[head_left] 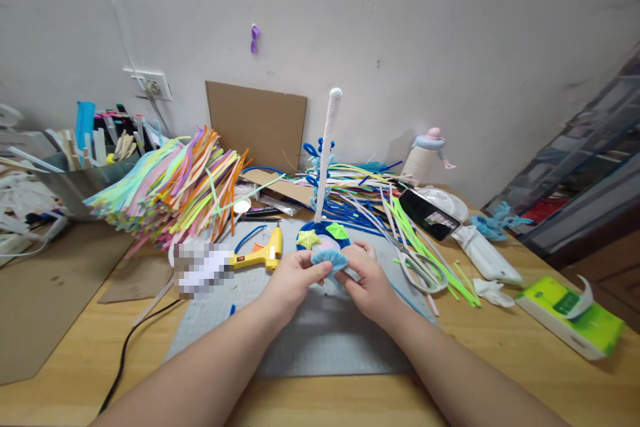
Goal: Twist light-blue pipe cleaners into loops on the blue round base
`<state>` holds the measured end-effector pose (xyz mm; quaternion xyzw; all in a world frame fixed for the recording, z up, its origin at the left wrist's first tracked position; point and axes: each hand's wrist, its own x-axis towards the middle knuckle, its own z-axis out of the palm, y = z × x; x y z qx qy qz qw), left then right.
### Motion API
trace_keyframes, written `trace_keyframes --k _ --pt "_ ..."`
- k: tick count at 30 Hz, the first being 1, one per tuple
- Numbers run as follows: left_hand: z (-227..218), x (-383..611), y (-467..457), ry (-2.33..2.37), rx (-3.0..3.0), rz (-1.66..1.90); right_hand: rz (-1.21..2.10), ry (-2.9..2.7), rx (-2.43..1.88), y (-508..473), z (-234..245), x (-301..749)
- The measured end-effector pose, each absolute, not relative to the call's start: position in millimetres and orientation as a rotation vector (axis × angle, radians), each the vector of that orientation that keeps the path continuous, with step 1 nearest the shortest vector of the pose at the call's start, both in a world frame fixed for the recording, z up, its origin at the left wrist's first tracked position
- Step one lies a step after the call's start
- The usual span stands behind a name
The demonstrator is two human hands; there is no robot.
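Between my two hands is a small light-blue fan-shaped piece [330, 259], fuzzy like pipe cleaner. My left hand [295, 278] pinches its left side with thumb and fingers. The fingers of my right hand [367, 280] close on its right side. Just behind it stands a craft piece with a dark-blue round base [320, 225], bearing a yellow star [308, 239], a green shape [338, 232] and a pale pink part. A tall white wrapped rod [328, 153] rises from that base, with curly blue pipe cleaners [313, 170] beside it.
A yellow glue gun [263, 253] lies left on the grey mat [300, 347]. Scissors [420, 269], a phone [430, 213] and a green tissue pack [570, 313] are at right. Bundled pipe cleaners [170, 187] are heaped at left; a bottle [425, 153] stands behind.
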<state>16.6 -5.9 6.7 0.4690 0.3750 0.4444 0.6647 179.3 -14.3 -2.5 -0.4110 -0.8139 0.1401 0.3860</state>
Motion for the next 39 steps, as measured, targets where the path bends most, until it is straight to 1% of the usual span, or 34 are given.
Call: trace_keyframes --k 5,12,20,25,34,39 --pt "7 17 -5 0.702 0.890 0.937 0.506 -1.950 -1.055 -13 -7 179" --pt "11 16 -5 0.851 1.089 0.962 0.999 -1.649 -0.979 -16 -6 175" --pt "5 17 -4 0.864 1.179 0.970 1.179 -1.570 -0.981 -16 -3 173" --pt "-3 17 -2 0.843 1.094 0.917 1.331 -1.451 -0.929 -17 0 171" --pt "3 20 -5 0.902 1.100 0.941 1.311 -1.539 -0.959 -20 0 168" --pt "-2 20 -4 0.871 0.988 0.898 1.192 -1.563 -1.027 -21 3 163"
